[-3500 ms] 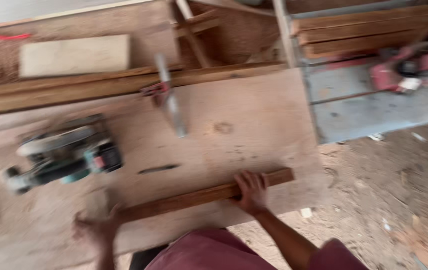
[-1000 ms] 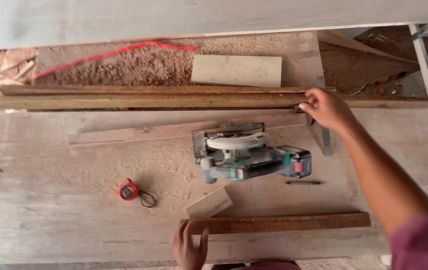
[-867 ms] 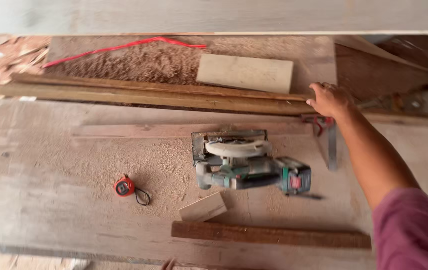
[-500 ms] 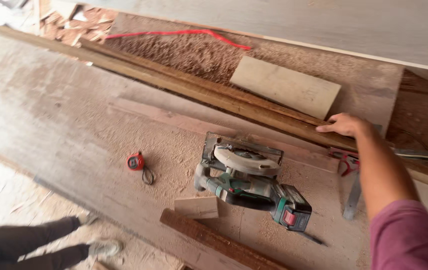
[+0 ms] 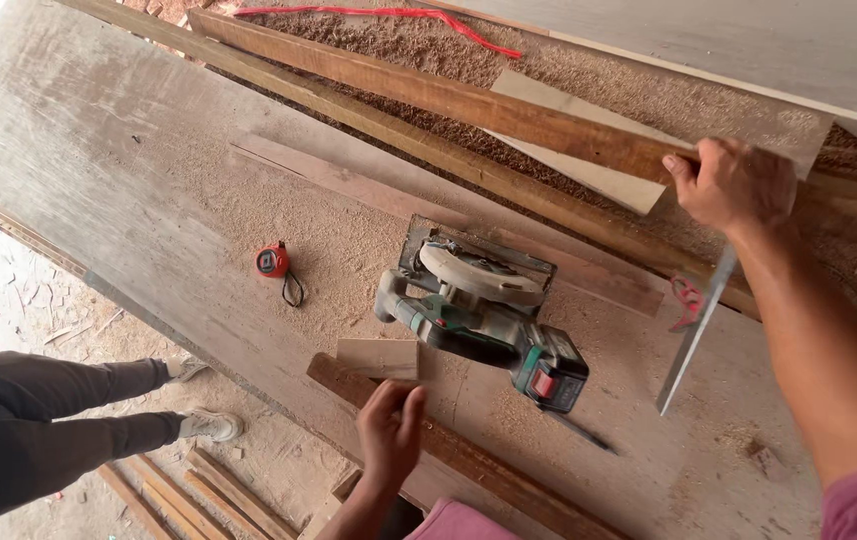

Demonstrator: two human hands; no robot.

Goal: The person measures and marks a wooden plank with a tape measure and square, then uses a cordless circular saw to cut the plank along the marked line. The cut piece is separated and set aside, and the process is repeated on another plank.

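R hand (image 5: 732,183) grips long brown plank (image 5: 449,98), lifted at back of surface (image 5: 99,150). L hand (image 5: 389,432) flat, fingers spread, on short plank (image 5: 469,462) at front. Saw (image 5: 484,315) idle; cutting not started, I think.

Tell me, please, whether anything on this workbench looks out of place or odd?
Sawdust lies spread over the workbench. The long plank is lifted at one end, gripped by the right hand. The left hand rests on a dark strip at the bench edge. Nothing looks damaged.
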